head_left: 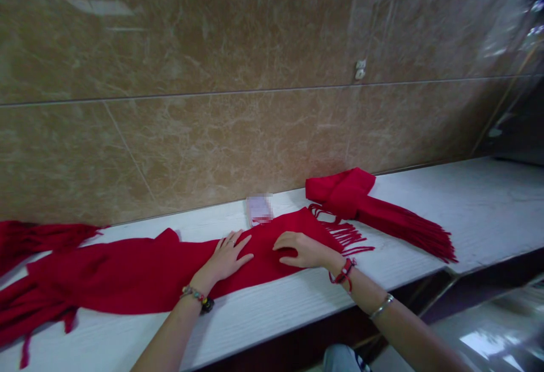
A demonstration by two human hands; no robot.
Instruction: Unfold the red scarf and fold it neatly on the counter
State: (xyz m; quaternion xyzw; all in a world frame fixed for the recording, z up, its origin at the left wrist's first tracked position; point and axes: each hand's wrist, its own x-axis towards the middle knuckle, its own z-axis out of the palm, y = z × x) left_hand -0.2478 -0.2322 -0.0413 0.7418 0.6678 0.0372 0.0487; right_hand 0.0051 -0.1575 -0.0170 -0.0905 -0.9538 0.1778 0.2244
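A long red scarf [140, 275] lies stretched along the white tabletop, its fringe spread out at the right end and its left part bunched. My left hand [227, 260] rests flat on the scarf with the fingers spread. Just to the right, my right hand [301, 249] touches the same cloth near the fringed end. Its fingers are slightly bent, with thumb and fingers apart, and nothing is gripped. Behind the fringe, a second red scarf [340, 190] lies folded, its tassels pointing right.
A phone-like flat object [258, 208], partly blurred, lies behind the scarf near the wall. More red fringed cloth [38, 239] is at the far left. A brown marble-tiled wall [238, 145] rises along the back of the white tabletop [459, 202]. A dark object [518, 128] stands at the right.
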